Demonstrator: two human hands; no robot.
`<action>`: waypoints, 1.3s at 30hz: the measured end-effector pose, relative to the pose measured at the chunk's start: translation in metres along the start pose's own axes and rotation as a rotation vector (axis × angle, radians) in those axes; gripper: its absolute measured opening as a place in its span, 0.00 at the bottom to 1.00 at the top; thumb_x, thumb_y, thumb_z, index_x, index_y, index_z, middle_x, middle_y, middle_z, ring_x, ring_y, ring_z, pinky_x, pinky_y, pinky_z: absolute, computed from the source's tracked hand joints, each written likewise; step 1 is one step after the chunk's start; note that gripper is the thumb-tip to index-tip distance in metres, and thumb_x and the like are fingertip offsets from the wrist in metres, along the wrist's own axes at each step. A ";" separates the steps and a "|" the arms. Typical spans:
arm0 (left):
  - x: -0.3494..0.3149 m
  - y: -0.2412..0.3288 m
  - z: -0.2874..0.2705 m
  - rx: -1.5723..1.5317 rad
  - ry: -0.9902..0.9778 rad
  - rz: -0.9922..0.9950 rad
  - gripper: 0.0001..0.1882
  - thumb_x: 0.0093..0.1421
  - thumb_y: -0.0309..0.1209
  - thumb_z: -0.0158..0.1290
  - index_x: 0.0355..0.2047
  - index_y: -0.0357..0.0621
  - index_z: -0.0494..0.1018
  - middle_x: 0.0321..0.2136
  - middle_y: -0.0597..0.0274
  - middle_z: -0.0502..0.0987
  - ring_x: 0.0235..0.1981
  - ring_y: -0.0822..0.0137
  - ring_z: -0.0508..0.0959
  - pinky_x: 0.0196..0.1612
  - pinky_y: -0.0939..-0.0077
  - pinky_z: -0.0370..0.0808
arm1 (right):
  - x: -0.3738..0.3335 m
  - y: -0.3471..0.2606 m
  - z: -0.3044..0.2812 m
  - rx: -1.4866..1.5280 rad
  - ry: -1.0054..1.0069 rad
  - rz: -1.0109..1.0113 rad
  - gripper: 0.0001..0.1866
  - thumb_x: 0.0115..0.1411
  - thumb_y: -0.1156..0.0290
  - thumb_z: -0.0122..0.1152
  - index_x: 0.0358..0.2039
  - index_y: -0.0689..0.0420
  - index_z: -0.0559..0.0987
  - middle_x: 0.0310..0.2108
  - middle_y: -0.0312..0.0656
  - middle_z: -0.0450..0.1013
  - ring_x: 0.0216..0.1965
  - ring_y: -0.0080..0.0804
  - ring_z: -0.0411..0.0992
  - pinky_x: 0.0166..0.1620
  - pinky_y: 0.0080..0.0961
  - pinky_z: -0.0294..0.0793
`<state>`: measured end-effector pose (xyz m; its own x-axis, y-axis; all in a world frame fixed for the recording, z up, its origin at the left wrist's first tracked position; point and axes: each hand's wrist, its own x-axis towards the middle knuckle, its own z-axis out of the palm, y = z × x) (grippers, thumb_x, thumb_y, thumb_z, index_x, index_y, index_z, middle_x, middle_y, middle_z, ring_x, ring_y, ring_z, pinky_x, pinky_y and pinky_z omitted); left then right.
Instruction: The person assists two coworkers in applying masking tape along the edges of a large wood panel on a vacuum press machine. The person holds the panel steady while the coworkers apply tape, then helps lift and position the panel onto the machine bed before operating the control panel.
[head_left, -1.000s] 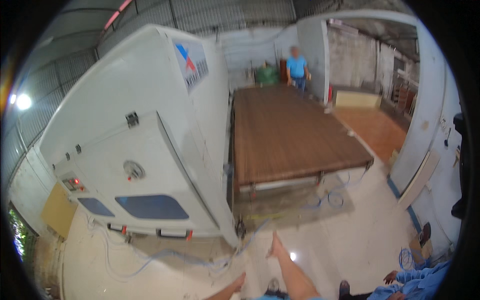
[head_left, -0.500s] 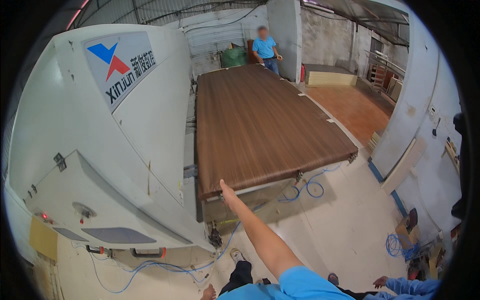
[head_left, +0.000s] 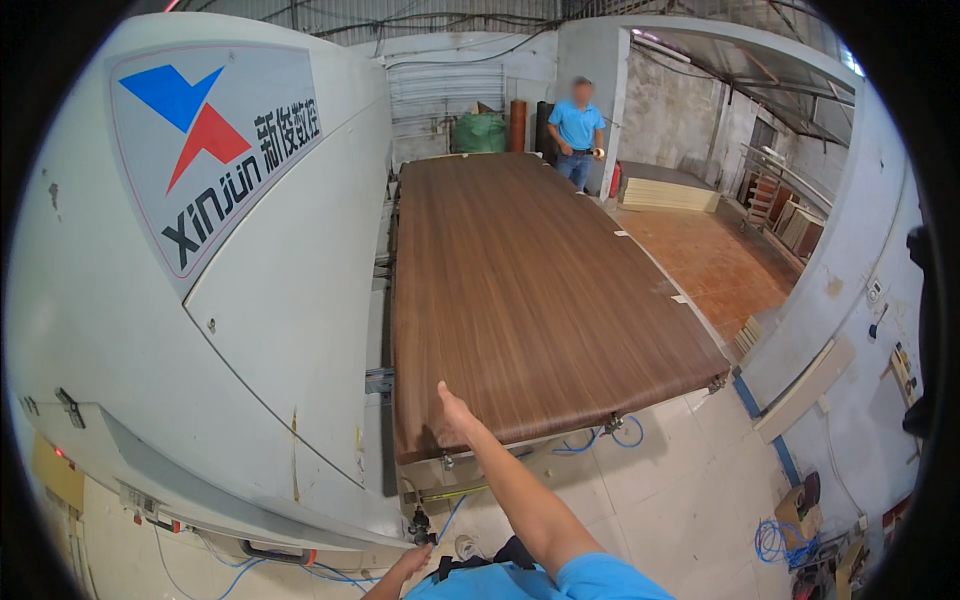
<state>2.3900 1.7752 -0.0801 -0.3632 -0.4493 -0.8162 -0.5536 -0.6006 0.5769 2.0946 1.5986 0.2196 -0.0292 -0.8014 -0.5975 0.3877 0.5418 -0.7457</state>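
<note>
A large brown wood-grain sheet (head_left: 540, 290) covers a long table and folds down over its near edge. My right hand (head_left: 456, 412) is stretched out at the sheet's near left corner, fingers extended and nothing gripped. Whether it touches the sheet is unclear. Low in the view, my left hand (head_left: 410, 562) is beside a black fitting (head_left: 421, 527) below that corner. Its fingers are too small and partly hidden to read. Small metal clamps (head_left: 613, 424) sit along the table's near edge.
A big pale machine housing (head_left: 290, 260) stands close on the left. At the table's far end, a person in a blue shirt (head_left: 576, 128) holds a small pale roll. Blue hose (head_left: 628, 432) lies on the floor. Stacked boards (head_left: 668, 190) rest beyond the doorway.
My view has moved nearer the machine and tilted up. My right hand has come off the sheet's edge; my left hand has risen to the black fitting. Another person's sleeve at lower right has left view.
</note>
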 end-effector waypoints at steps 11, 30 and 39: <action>0.004 0.082 0.028 0.111 -0.039 0.111 0.32 0.66 0.55 0.48 0.60 0.44 0.71 0.53 0.58 0.76 0.48 0.64 0.75 0.53 0.61 0.72 | 0.069 0.000 0.013 -0.205 -0.060 -0.084 0.47 0.71 0.34 0.35 0.74 0.62 0.48 0.76 0.54 0.43 0.76 0.52 0.42 0.73 0.51 0.44; 0.031 -0.043 -0.008 0.017 0.073 -0.219 0.30 0.67 0.54 0.50 0.43 0.35 0.79 0.41 0.54 0.82 0.38 0.58 0.80 0.42 0.59 0.75 | 0.110 0.035 -0.038 -0.160 -0.118 -0.025 0.47 0.70 0.36 0.43 0.75 0.59 0.49 0.76 0.52 0.44 0.76 0.51 0.44 0.73 0.53 0.48; 0.049 -0.028 -0.007 0.019 0.039 -0.192 0.31 0.67 0.55 0.51 0.48 0.35 0.79 0.45 0.52 0.82 0.43 0.59 0.81 0.49 0.64 0.75 | 0.062 0.091 -0.090 -1.485 0.081 -0.005 0.43 0.66 0.49 0.57 0.74 0.51 0.51 0.77 0.45 0.40 0.77 0.46 0.41 0.72 0.57 0.52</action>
<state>2.3931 1.7653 -0.1366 -0.2207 -0.3531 -0.9092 -0.6243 -0.6651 0.4098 2.0454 1.6205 0.0885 -0.0966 -0.8147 -0.5717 -0.8822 0.3361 -0.3298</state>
